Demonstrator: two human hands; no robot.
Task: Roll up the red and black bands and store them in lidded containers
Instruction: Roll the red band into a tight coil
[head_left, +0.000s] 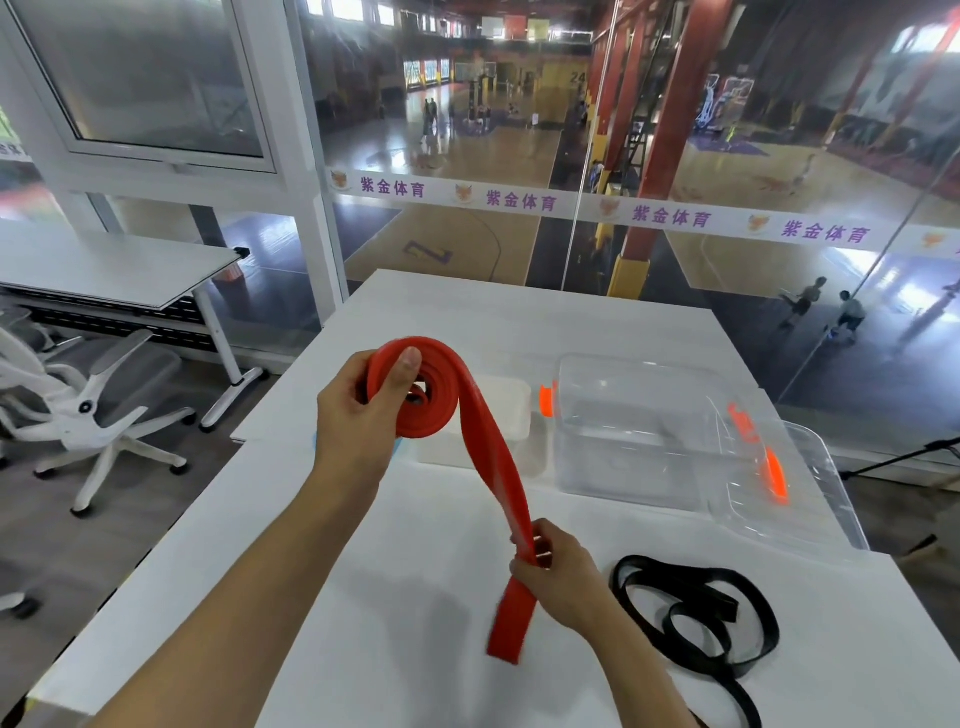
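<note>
My left hand (358, 410) grips a partly rolled coil of the red band (488, 457) above the white table (405, 597), thumb pressed on the coil's top. The band's loose tail runs down and right into my right hand (558, 577), which pinches it; the end hangs below that hand. The black band (691, 618) lies in loose loops on the table at the right. A clear container (639, 436) with orange latches stands behind, its clear lid (800, 493) leaning off to the right. A white container (498, 415) sits behind the red coil, partly hidden.
The table's far edge meets a glass wall overlooking a sports hall. A white office chair (88, 410) and a second desk (119, 270) stand to the left, off the table.
</note>
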